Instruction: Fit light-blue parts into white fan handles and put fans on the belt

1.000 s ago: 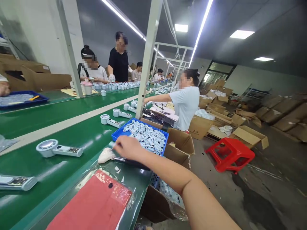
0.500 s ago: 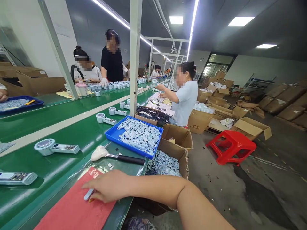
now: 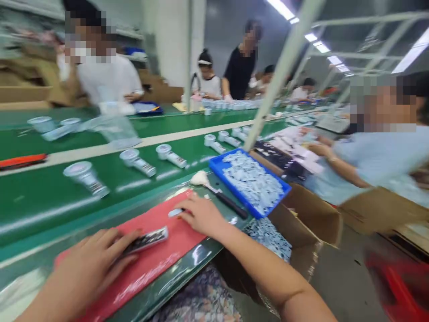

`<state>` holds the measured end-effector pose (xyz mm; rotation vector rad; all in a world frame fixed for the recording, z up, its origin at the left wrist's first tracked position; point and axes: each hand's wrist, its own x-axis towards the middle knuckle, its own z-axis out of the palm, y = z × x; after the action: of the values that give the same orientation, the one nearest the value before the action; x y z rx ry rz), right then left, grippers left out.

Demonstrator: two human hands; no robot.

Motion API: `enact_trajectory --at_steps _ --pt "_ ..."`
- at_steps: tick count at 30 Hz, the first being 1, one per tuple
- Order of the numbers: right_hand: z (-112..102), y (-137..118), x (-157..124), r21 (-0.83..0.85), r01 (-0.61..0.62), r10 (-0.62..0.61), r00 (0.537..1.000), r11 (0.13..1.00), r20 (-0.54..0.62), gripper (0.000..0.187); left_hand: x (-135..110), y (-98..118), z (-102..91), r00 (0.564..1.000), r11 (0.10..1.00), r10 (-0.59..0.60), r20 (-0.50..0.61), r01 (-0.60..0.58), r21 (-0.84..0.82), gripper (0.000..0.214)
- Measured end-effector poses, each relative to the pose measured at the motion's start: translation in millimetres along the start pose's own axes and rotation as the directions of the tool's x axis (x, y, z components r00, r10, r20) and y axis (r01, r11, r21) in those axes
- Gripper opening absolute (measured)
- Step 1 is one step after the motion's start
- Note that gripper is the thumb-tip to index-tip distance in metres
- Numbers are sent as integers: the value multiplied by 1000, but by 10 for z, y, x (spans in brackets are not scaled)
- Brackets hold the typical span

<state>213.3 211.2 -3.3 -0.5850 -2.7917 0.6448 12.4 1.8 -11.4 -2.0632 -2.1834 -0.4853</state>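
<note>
Head view, my only feed, frame a bit smeared. Left hand (image 3: 90, 259): I see the fingers closed around a grey handle piece (image 3: 150, 239), dark inner parts facing up, far end sticking out past the fingertips toward the right hand (image 3: 203, 214). Its near end is under the palm, so I can't tell what's there. It's over the red mat (image 3: 157, 264) on the green tabletop (image 3: 177, 275).

Right hand: thumb and index pinched with barely a gap, holding 1 small pale blue piece (image 3: 174, 213). That's over the mat's far part; can't tell if it touches the surface. The 2 held parts are near each other, not in contact.

Beyond the right hand I have a black-handled tool (image 3: 231, 202) lying flat, white lump (image 3: 199, 178) at its tip. Just past it, blue tray (image 3: 217, 165) heaped with pale pieces (image 3: 254, 183). Cardboard box (image 3: 301, 250) sits below the tabletop edge.

Green belt (image 3: 187, 183) runs alongside; I count at least 5 round-headed units (image 3: 80, 172) in a row on it. Clear bag (image 3: 117, 132) on the far side of the line. Co-worker in light blue (image 3: 385, 152) at right.
</note>
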Motion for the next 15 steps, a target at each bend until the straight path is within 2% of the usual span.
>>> enact_trajectory --at_steps 3,8,10,13,15 --pt "30 -76 27 27 12 -13 999 1000 48 24 -230 24 -60 995 997 -78 64 78 13 38" --pt "100 -227 76 -94 -134 145 982 987 121 17 -224 116 -147 994 996 -89 62 90 -19 38" --pt "92 -248 37 -98 -154 169 971 983 170 13 -253 107 -167 997 997 -70 40 71 -23 37" --pt "52 -216 -51 -30 -102 107 962 994 252 15 -359 8 -168 999 998 -52 -5 52 -19 35" --pt "33 -164 -78 22 -40 34 975 999 219 8 -430 -72 -158 998 998 -49 -28 48 -28 35"
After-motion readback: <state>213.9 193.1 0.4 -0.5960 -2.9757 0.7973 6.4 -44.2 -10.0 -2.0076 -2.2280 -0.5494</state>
